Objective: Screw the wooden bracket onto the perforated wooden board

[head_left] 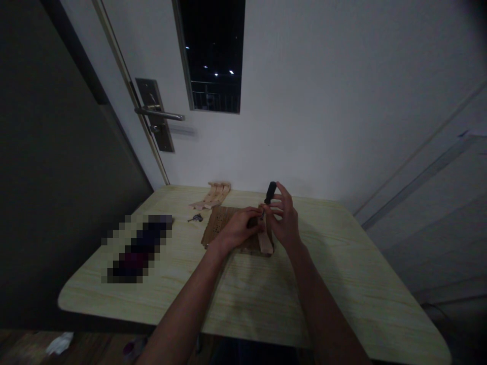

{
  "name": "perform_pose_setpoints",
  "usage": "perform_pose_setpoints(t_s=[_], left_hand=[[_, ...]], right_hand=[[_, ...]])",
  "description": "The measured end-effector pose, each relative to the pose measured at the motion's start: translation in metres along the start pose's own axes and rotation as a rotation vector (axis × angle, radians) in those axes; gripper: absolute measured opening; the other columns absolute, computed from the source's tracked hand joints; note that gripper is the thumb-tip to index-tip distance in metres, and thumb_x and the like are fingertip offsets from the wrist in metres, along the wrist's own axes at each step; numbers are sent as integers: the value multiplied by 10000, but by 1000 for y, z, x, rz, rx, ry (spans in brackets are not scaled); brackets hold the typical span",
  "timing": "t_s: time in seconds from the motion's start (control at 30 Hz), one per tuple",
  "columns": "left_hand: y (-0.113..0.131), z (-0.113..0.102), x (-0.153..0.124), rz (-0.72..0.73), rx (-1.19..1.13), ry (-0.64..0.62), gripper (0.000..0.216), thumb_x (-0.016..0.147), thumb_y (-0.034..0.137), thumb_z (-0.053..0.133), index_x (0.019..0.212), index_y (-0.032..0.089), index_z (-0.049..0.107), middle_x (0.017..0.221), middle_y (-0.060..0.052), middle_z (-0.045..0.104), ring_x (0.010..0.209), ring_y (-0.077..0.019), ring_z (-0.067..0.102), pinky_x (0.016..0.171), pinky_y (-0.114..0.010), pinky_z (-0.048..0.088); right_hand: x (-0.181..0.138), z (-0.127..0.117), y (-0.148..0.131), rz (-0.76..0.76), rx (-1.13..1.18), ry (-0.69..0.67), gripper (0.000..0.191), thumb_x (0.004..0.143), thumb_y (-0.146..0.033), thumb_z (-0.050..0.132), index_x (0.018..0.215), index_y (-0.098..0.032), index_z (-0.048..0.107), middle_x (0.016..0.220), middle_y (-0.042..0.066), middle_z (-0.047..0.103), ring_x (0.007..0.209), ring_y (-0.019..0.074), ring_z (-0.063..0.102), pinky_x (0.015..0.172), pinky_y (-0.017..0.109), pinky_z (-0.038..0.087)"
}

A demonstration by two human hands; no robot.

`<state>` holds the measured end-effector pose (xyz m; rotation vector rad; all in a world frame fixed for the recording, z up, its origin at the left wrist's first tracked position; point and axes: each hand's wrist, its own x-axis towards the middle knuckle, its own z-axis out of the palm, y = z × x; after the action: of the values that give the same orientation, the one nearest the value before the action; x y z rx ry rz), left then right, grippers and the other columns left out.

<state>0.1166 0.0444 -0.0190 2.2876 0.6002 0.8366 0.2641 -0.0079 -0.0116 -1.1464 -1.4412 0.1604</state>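
Note:
My right hand [283, 219] is closed round a screwdriver [270, 192] with a black handle, its shaft pointing down at a pale wooden strip [265, 243]. My left hand [240, 228] grips that strip near its upper end, thumb and fingers closed on it. Under both hands lies a brown board [218, 218] with a pattern of small holes and a ragged left edge; cardboard or wood, I cannot tell. The screwdriver's tip is hidden between my fingers. Just left of the board sits a small pile of screws [197, 217].
More pale wooden pieces [216, 194] lie at the back of the light wood table [335, 284], near the white door [304, 101]. A blurred-out dark object [140, 248] is on the table's left side. A metal door handle [163, 115] sticks out above the table.

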Motion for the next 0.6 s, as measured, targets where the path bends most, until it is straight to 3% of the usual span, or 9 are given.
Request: perform_pose_setpoints(t_s=[0.23, 0.47, 0.6], left_hand=[[4, -1, -1, -11, -8, 6, 285, 784, 238, 653, 1063, 182, 658, 1183, -92, 624, 1100, -222, 566, 989, -358, 417], [4, -2, 0, -5, -3, -21, 282, 782, 235, 655, 1058, 178, 655, 1168, -88, 630, 1079, -218, 574, 984, -352, 415], [4, -3, 0, 9, 5, -19, 285, 786, 237, 652, 1066, 184, 652, 1166, -84, 629, 1077, -216, 573, 981, -345, 417]], right_hand=[[1, 0, 0, -10, -44, 11, 533, 863, -321, 539, 1369, -321, 368, 1058, 67, 555, 739, 127, 612, 612, 270, 585], [-1, 0, -3, 4, 21, 8, 594, 849, -330, 562, 1380, -290, 300, 1107, 92, 589, 854, 175, 642, 668, 324, 598], [-1, 0, -3, 51, 80, -6, 587, 846, -326, 566, 1365, -300, 293, 1074, 82, 608, 841, 179, 656, 604, 292, 593]])
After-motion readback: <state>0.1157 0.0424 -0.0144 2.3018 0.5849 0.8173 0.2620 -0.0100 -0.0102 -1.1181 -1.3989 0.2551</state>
